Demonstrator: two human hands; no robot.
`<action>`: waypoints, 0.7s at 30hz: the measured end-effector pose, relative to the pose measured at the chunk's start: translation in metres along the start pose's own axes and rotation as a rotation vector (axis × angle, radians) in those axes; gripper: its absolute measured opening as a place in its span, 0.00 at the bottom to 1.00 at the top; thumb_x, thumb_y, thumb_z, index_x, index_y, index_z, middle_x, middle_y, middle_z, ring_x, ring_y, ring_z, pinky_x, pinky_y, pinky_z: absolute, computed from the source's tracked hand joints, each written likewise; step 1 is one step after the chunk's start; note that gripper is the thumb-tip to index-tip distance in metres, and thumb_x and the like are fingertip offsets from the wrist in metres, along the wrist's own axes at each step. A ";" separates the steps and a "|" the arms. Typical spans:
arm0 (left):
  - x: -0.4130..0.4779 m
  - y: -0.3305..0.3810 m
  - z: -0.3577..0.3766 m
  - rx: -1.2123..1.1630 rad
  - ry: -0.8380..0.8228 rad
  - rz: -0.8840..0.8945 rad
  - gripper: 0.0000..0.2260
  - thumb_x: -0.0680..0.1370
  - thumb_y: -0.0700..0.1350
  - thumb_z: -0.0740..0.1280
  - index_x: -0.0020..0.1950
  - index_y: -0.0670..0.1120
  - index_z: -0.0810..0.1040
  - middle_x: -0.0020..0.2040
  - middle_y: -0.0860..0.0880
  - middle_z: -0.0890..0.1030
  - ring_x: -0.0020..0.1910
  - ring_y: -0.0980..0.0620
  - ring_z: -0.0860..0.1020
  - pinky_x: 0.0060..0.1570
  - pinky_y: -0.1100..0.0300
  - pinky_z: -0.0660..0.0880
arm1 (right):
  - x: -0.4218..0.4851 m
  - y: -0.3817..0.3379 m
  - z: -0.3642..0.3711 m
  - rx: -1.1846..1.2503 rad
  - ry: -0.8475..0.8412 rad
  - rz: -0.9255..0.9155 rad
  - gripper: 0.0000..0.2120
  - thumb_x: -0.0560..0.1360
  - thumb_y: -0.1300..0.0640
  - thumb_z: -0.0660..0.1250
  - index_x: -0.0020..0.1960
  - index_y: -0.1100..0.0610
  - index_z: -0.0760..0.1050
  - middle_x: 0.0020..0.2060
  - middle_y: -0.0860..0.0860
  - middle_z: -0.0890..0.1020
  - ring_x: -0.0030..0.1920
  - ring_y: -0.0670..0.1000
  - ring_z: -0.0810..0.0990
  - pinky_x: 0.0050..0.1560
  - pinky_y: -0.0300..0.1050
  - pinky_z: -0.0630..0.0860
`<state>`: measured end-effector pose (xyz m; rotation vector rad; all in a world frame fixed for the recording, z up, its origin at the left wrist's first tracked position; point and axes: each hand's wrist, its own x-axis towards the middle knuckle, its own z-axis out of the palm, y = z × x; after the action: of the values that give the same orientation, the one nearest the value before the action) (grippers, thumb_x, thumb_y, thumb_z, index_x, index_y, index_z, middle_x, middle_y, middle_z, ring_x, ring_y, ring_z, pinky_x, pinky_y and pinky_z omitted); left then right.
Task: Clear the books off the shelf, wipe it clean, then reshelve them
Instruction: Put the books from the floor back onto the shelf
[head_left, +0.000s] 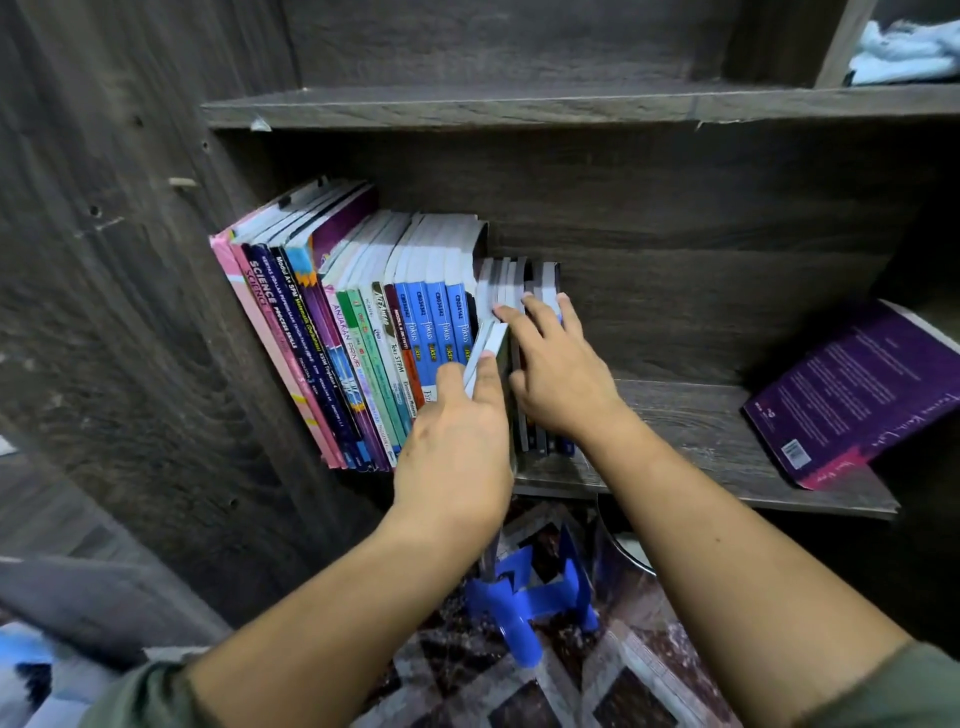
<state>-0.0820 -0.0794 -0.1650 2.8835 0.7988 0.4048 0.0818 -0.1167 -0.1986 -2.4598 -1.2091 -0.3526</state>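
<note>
A row of upright books (358, 332) leans left on the dark wooden shelf (696, 415), from pink and navy spines to several blue ones. To their right stand a few small dark books (545, 280). My left hand (457, 447) grips a thin book (488, 353) between thumb and fingers, tilting it out of the row. My right hand (556, 374) lies over the small books with fingers spread across their tops. A purple book (862, 395) lies flat at the shelf's right end, overhanging the front edge.
A pale blue cloth (904, 52) sits in the upper right compartment. Below the shelf a blue plastic stool (530, 597) stands on a patterned floor mat (597, 686). The cabinet's side panel (130, 312) rises at left.
</note>
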 end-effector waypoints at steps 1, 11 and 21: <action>-0.001 0.001 0.000 -0.003 -0.002 -0.001 0.33 0.80 0.41 0.62 0.79 0.48 0.47 0.67 0.46 0.59 0.55 0.43 0.73 0.54 0.50 0.73 | -0.001 -0.001 0.000 0.029 0.003 -0.005 0.34 0.74 0.58 0.62 0.77 0.52 0.56 0.77 0.54 0.57 0.77 0.63 0.47 0.75 0.58 0.55; -0.003 0.000 -0.007 -0.037 -0.032 0.017 0.32 0.80 0.41 0.61 0.79 0.50 0.48 0.67 0.47 0.59 0.54 0.45 0.73 0.55 0.50 0.72 | 0.007 0.016 0.002 0.148 0.159 0.165 0.21 0.74 0.50 0.58 0.66 0.51 0.67 0.70 0.53 0.66 0.71 0.65 0.60 0.62 0.60 0.71; 0.013 0.023 -0.012 -0.039 0.030 0.068 0.32 0.79 0.39 0.62 0.79 0.48 0.50 0.68 0.44 0.61 0.53 0.42 0.75 0.54 0.51 0.72 | 0.004 0.053 0.010 0.144 0.376 0.324 0.12 0.70 0.57 0.69 0.51 0.55 0.70 0.64 0.55 0.71 0.60 0.64 0.71 0.44 0.38 0.48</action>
<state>-0.0636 -0.0918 -0.1462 2.8813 0.6905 0.4670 0.1272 -0.1392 -0.2178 -2.2797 -0.6475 -0.5796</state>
